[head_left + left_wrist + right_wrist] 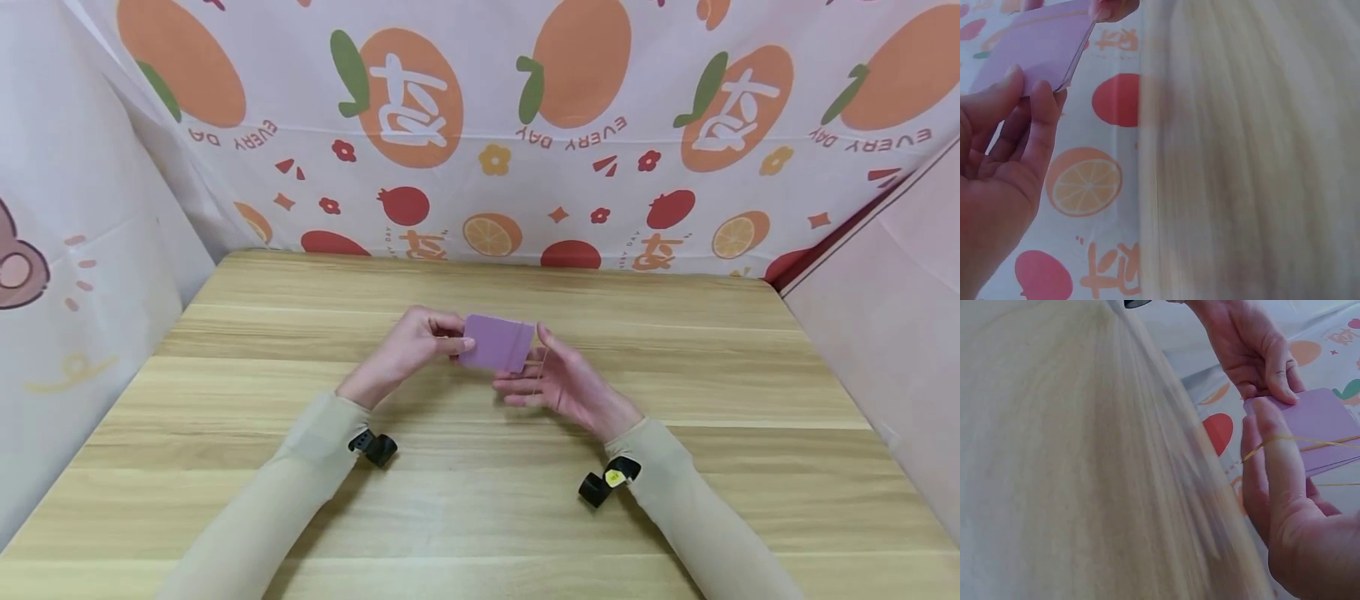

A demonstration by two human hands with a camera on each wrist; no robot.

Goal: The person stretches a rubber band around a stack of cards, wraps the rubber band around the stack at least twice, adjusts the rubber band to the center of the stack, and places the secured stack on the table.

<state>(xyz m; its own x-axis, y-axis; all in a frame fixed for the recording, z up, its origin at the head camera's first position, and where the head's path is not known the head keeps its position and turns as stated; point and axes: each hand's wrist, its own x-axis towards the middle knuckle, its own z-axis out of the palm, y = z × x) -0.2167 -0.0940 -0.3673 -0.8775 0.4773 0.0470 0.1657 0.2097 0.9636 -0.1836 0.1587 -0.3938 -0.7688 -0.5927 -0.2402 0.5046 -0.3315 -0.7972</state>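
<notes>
A small flat purple notebook (493,342), with rounded corners and layered edges, is held up over the table. My left hand (423,337) pinches its left end, thumb on top and fingers beneath. A thin yellowish rubber band (1329,445) crosses the purple face near the other end. In the right wrist view that band stretches over the fingers of my right hand (1294,506). Those fingers are extended and spread beside the notebook's right end. In the left wrist view, the notebook (1038,47) is tilted, its layers parted slightly along one edge; fingertips of the right hand show at its far corner.
Below both hands spreads a wood-grain table (465,492). A white cloth (480,192) printed with fruit hangs along its back edge, with pale cloths at both sides. Black wrist cameras (381,450) are strapped over beige sleeves (262,492).
</notes>
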